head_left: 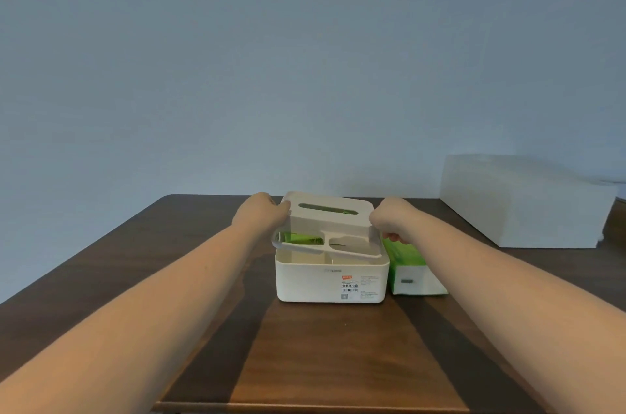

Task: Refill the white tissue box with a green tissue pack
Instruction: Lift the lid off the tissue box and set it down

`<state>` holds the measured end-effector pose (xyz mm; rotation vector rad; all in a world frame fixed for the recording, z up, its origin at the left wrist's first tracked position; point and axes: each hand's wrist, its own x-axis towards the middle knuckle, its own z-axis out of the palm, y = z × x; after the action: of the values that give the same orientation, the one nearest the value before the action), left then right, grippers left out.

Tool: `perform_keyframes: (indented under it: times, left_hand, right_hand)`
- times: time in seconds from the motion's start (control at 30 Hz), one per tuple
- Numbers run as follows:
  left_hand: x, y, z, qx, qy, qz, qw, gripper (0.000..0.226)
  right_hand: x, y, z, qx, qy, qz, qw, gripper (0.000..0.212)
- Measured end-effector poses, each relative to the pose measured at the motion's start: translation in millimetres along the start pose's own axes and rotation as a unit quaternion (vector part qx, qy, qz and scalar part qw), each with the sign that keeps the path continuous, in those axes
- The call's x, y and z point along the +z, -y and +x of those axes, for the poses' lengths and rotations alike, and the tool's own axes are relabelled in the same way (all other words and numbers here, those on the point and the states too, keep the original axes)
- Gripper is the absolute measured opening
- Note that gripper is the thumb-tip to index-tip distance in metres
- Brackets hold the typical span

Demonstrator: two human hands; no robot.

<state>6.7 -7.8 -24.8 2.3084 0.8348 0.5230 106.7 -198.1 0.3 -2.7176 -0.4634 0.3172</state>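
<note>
The white tissue box base (330,281) stands in the middle of the dark wooden table (135,278). Its white lid (330,222), with a slot on top and cut-outs on its front shelf, hangs tilted just above the base. My left hand (261,213) grips the lid's left end and my right hand (389,219) grips its right end. Green shows through the slot and under the lid at the left (299,239), so a green pack lies inside. Another green tissue pack (415,273) lies on the table right beside the base.
A large white box (528,200) sits at the table's back right corner. A plain blue-grey wall stands behind the table. The table's near edge runs along the bottom of the view.
</note>
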Motion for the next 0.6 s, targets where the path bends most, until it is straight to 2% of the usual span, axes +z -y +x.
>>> perform_keyframes:
  times: [0.1, 0.17, 0.27, 0.33, 0.43, 0.6]
  left_hand:
    - [-1, 0, 3, -0.021, -0.017, -0.057, 0.998, 0.009]
    - [0, 2, 5, -0.045, -0.001, -0.059, 0.997, 0.005]
    - [7, 7, 12, -0.06, -0.001, -0.062, 0.996, 0.019]
    - [9, 12, 14, -0.062, -0.009, -0.075, 0.995, 0.016]
    - [6, 15, 16, -0.052, -0.017, -0.104, 0.993, 0.012]
    - [-3, 9, 16, -0.027, -0.004, -0.115, 0.993, 0.019]
  right_hand:
    - [0, 11, 2, 0.004, -0.003, 0.058, 0.998, 0.015]
    - [1, 17, 4, -0.009, -0.023, 0.023, 0.999, 0.015]
    - [-5, 16, 6, 0.002, -0.046, -0.026, 0.999, 0.009]
    - [-6, 13, 6, 0.02, -0.001, -0.078, 0.997, 0.018]
    - [-3, 14, 7, 0.03, 0.035, -0.089, 0.995, 0.014]
    - [3, 20, 21, 0.029, -0.008, -0.128, 0.991, 0.017]
